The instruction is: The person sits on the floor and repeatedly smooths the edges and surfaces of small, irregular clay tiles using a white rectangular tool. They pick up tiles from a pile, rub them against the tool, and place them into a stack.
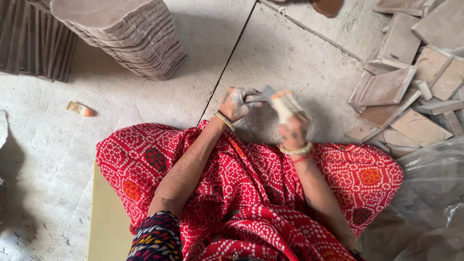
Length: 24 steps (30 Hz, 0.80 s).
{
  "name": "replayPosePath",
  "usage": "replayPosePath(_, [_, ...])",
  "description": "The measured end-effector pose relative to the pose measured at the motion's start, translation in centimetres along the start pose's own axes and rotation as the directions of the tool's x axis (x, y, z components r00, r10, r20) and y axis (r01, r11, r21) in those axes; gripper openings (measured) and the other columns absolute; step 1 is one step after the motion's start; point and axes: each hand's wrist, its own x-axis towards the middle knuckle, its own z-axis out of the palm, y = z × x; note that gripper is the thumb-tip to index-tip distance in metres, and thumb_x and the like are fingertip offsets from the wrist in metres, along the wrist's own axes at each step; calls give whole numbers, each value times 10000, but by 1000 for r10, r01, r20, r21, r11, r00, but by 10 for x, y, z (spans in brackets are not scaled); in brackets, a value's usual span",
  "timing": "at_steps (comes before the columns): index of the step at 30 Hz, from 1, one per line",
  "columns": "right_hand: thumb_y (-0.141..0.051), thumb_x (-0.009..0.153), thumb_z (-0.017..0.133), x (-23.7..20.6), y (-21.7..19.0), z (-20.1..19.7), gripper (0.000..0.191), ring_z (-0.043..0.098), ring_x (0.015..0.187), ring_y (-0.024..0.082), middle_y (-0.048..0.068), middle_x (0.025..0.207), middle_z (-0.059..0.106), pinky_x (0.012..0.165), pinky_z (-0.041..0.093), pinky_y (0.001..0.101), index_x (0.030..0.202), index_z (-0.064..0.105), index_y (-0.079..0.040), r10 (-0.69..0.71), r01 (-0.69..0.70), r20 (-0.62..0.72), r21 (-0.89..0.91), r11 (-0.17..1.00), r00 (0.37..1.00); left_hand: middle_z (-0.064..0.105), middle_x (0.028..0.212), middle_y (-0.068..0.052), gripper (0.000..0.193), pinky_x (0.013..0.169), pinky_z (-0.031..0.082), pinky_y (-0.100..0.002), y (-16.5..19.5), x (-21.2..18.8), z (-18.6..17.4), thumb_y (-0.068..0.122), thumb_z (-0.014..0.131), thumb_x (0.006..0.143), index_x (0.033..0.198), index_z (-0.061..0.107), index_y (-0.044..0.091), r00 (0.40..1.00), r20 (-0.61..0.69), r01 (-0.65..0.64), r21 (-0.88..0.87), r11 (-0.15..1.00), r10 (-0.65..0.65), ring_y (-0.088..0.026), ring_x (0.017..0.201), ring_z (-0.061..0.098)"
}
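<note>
A person sits on the concrete floor [145,111] on one pale yellow mat [104,227], lap covered by a red dotted cloth [241,193]. Two hands meet just above the knees. The left hand [237,102], dusty grey, has its fingers pinched narrow on one thin grey blade [263,94]. The right hand [290,121] is blurred; its fingers are wrapped in a whitish cloth strip [285,104] and touch the other end of the blade, though I cannot tell how tightly they close. Each wrist carries bangles. To the upper left stands one tall stack of flat clay pieces [130,38], too many to count, and beside it one row of pieces set on edge [34,41]. On the right lies a loose heap of clay tiles [411,87], roughly a dozen or more. One small orange-tipped tube [79,109] lies alone on the floor at left. One crumpled clear plastic sheet [425,203] sits at lower right; what it covers is unclear.
</note>
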Motion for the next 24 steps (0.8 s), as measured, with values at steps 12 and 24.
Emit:
replayPosePath(12, [97, 994, 543, 25, -54, 14, 399, 568, 1389, 368, 228, 1408, 627, 1080, 554, 437, 1374, 628, 8, -413, 413, 38, -6, 911, 910, 666, 1377, -97, 685, 1184, 525, -388, -62, 8, 3, 260, 746, 958, 1555, 455, 93, 868, 398, -177, -309, 934, 296, -218, 1321, 638])
replayPosePath(24, [71, 989, 607, 20, -42, 36, 228, 731, 985, 298, 235, 1177, 719, 720, 651, 329, 1202, 690, 62, -206, 205, 0, -103, 973, 978, 368, 1679, -170, 1058, 1304, 345, -464, -38, 3, -9, 420, 777, 882, 1676, 180, 56, 915, 323, -66, -473, 878, 242, -285, 1548, 385])
